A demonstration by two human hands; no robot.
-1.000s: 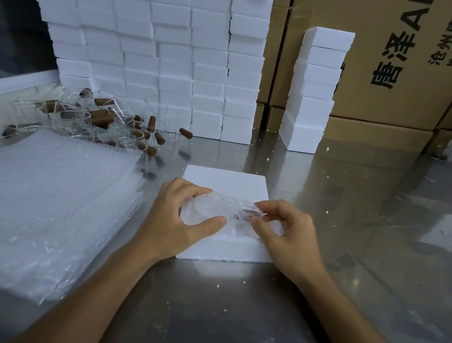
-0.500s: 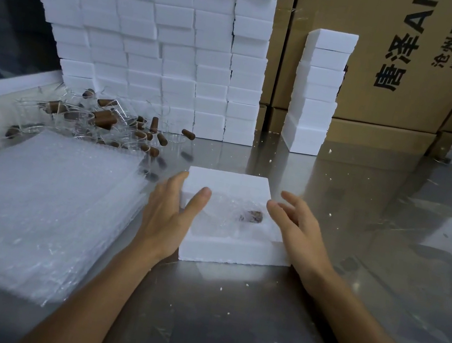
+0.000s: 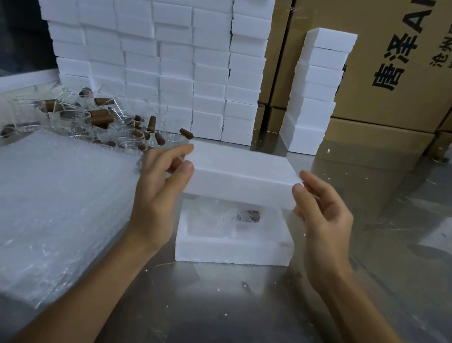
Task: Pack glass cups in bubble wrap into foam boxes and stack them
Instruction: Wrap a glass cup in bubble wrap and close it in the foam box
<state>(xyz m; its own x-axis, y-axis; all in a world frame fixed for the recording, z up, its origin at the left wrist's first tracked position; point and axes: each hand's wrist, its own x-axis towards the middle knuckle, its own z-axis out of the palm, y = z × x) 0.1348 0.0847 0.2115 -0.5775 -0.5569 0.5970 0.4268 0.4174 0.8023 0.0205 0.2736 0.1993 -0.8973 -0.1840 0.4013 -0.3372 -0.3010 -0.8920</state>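
"唐泽" and "沧州" on cardboard box

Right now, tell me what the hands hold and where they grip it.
A white foam lid, by its two short ends: left hand on one, right hand on the other.

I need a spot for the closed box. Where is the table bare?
Bare steel table lies right of the open foam box, and between the wall of boxes and the short stack. Left is crowded: bubble wrap, glass cups.
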